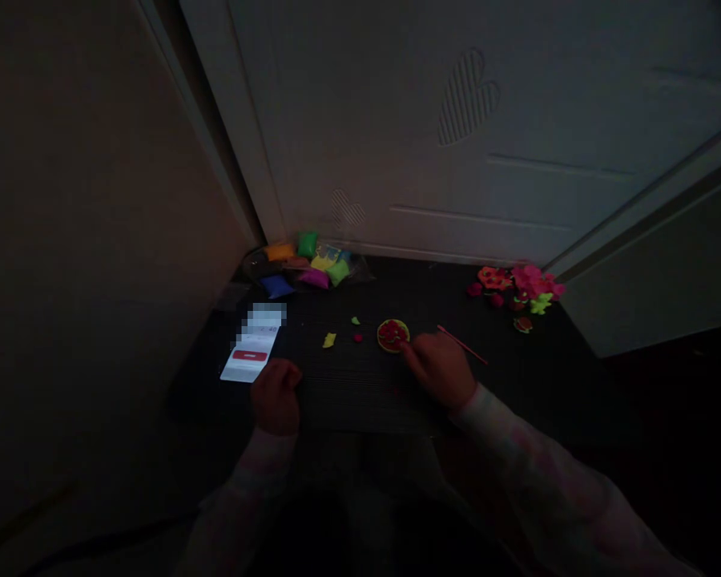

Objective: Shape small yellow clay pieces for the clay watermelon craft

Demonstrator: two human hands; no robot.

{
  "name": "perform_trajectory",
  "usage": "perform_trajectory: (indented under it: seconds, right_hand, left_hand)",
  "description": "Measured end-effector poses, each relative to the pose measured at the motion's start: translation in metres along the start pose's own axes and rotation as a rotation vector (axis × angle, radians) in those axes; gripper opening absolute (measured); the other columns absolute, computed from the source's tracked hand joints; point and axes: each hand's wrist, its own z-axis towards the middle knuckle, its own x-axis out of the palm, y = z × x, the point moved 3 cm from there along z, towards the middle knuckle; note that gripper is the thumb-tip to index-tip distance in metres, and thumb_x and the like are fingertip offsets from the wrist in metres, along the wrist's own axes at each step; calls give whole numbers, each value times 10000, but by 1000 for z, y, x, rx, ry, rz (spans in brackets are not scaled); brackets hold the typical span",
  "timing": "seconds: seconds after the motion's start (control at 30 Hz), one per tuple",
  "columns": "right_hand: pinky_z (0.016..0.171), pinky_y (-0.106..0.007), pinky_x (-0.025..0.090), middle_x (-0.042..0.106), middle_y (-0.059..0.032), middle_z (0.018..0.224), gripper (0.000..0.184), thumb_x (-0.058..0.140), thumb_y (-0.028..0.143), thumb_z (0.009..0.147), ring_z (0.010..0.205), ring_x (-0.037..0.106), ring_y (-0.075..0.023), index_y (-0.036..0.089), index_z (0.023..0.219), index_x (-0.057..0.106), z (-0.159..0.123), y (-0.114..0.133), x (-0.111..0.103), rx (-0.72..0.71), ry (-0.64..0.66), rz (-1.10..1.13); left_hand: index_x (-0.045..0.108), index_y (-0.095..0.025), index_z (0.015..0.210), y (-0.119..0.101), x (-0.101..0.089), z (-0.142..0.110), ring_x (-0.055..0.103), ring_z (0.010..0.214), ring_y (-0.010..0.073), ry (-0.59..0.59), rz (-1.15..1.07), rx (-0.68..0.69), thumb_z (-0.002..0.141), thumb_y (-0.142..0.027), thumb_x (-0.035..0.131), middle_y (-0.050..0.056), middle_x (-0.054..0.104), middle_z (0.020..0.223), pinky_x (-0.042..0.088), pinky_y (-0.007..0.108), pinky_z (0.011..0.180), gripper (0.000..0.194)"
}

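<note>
A small round clay disc (392, 336) with a yellowish rim and red bits on top lies on the dark table. My right hand (441, 369) is at its right edge, fingers curled, with one digit reaching to the disc. Whether those curled fingers hold anything is hidden. My left hand (276, 397) rests closed by the table's front edge, just below a lit phone (252, 344); nothing shows in it. Left of the disc lie a yellow clay scrap (328, 340), a small green piece (355, 320) and a red bit (358, 338). Behind my right hand lies a thin pink stick (465, 346).
Several colored clay packets (316, 277) lie in clear plastic at the back left. Pink, orange and yellow-green clay flowers (532, 282) sit at the back right, with a small round piece (522, 324) before them. A pale panel (396, 144) with heart reliefs stands behind the table. The light is dim.
</note>
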Motion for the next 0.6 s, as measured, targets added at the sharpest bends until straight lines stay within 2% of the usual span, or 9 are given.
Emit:
perform_trajectory:
  seconds: [0.1, 0.23, 0.4, 0.6]
  right_hand:
    - [581, -269, 295, 601, -23, 539, 305, 452, 280, 835, 512, 509, -117, 162, 582, 576, 2, 17, 23, -154, 89, -21]
    - [626, -286, 282, 622, -37, 550, 291, 446, 227, 836, 528, 519, -119, 151, 603, 604, 4, 30, 43, -248, 149, -53]
    - [636, -292, 257, 617, -3, 537, 279, 428, 224, 849, 517, 511, -107, 174, 635, 599, -3, 42, 47, -351, 217, -49]
    - [654, -311, 250, 626, -28, 573, 255, 412, 202, 857, 557, 525, -132, 167, 672, 585, -1, 42, 46, -340, 237, -73]
  left_hand:
    - [461, -170, 483, -8, -2, 2, 446, 471, 105, 15, 3, -14, 673, -127, 468, -7, 465, 485, 374, 229, 437, 195]
    - [458, -171, 461, -11, -4, 3, 436, 465, 103, 11, 7, -17, 655, -111, 458, -8, 456, 478, 360, 230, 431, 204]
    - [459, -175, 463, -6, -1, 1, 424, 463, 107, 3, -4, -32, 664, -120, 462, -7, 440, 482, 340, 239, 423, 208]
    - [419, -183, 471, -6, 2, 0, 397, 444, 99, -19, -29, -71, 732, -153, 404, -12, 410, 476, 343, 238, 411, 263]
